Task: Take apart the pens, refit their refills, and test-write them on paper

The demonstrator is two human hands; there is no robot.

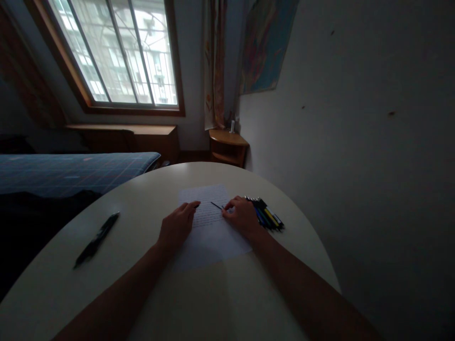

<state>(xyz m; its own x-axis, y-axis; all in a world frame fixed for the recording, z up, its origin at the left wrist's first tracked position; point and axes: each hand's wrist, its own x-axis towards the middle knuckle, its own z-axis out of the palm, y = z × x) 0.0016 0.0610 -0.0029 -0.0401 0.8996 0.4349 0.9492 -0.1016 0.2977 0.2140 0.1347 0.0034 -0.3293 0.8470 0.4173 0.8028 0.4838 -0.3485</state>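
Observation:
A sheet of paper (213, 246) covered in lines of writing on its upper part lies on the round white table. Over its left edge, my left hand (177, 225) is closed on a small dark piece (196, 206) that pokes out past the fingertips; its kind is too small to tell. My right hand (242, 214) pinches a thin dark pen refill (216, 205), whose tip points left towards my left hand. The two hands are apart. Just right of my right hand lies a row of several pens (268, 215), some with blue, green or yellow parts.
A dark pen (96, 240) lies by itself on the left side of the table (142, 199). A bed with a plaid cover (106, 170) stands beyond the table's left edge. A wooden corner stand (229, 138) is behind, and a bare wall (355, 166) runs along the right.

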